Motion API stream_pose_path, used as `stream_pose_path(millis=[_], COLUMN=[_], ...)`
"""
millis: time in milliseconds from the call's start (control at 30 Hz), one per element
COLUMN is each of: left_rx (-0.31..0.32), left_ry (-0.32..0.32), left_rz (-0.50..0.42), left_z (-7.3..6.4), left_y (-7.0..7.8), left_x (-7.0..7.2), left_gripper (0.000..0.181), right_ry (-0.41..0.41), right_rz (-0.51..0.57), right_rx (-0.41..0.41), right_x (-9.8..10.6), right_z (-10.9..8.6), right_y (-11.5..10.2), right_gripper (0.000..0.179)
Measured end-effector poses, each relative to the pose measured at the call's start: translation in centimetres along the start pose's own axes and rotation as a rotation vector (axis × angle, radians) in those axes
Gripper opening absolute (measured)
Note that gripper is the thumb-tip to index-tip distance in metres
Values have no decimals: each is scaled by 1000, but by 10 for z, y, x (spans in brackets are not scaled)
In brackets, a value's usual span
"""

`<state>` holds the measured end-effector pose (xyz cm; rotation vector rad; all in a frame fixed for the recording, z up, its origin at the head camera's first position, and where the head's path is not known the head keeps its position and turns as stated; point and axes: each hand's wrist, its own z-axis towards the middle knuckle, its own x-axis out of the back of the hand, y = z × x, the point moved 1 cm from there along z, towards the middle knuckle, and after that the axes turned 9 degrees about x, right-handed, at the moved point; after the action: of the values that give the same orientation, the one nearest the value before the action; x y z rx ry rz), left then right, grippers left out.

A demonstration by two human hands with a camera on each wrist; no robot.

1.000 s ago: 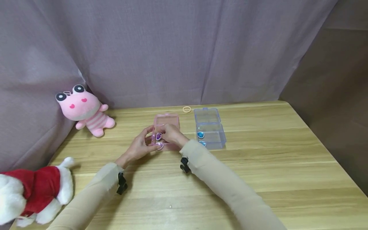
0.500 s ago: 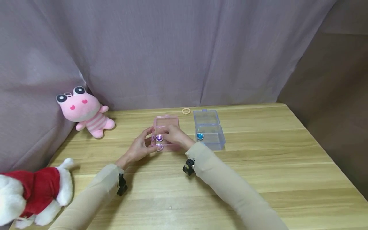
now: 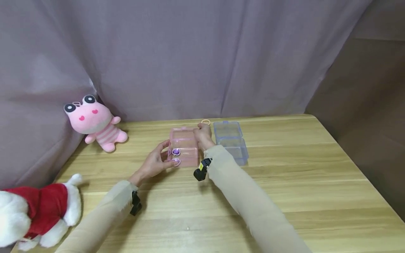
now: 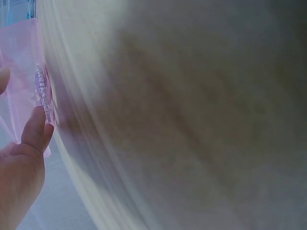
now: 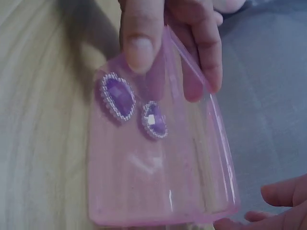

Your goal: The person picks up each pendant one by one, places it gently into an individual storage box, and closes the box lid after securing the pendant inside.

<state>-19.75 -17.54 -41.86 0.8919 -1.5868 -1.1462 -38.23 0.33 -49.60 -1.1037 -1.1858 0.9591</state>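
My left hand (image 3: 155, 160) grips the left side of a pink clear plastic box (image 3: 190, 160), its thumb at the near corner and fingers behind. The box stands open with its lid folded back. Two purple gems (image 3: 176, 151) edged with small clear stones sit at its left end; the right wrist view also shows both purple gems (image 5: 119, 97). My right hand (image 3: 203, 136) is at the right edge of the lid, close to the box. In the right wrist view its fingers (image 5: 283, 191) extend loosely beside the box corner, with nothing seen between them.
A blue clear box (image 3: 235, 153) stands open right of the pink one, partly behind my right arm. A beige ring-shaped band (image 3: 205, 122) lies near the back edge. A pink plush frog (image 3: 95, 121) and a white plush in red clothing (image 3: 47, 207) are at left.
My right hand has come out of the pink box and moved right and back to the lid's edge. My left hand stays on the box. The blue gems are now hidden behind my right hand.
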Motion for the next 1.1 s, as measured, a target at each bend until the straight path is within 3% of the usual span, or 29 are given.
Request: stream_pose_path(millis=[133, 200, 333, 500, 633, 733, 967, 1100], left_rx=[3, 5, 3, 5, 12, 17, 14, 10], left_ry=[-3, -6, -2, 16, 19, 20, 32, 49], left_rz=[6, 10, 21, 36, 36, 33, 47, 69], left_z=[0, 1, 1, 1, 0, -1, -1, -2], left_y=[0, 0, 1, 3, 1, 0, 0, 0], left_x=[1, 0, 0, 0, 0, 1, 2, 1], left_gripper=[91, 90, 90, 91, 90, 89, 88, 88], right_ry=[-48, -36, -48, -78, -129, -168, -228, -247], right_rz=[0, -11, 0, 59, 89, 88, 91, 164], right_rx=[-93, -67, 17, 121, 107, 81, 111, 104], right_x=[-11, -14, -12, 13, 39, 51, 66, 69], right_z=[25, 34, 35, -24, -89, -125, -164, -173], right_y=[22, 33, 34, -24, -89, -118, -114, -104], right_gripper=[53, 56, 55, 48, 45, 42, 41, 43])
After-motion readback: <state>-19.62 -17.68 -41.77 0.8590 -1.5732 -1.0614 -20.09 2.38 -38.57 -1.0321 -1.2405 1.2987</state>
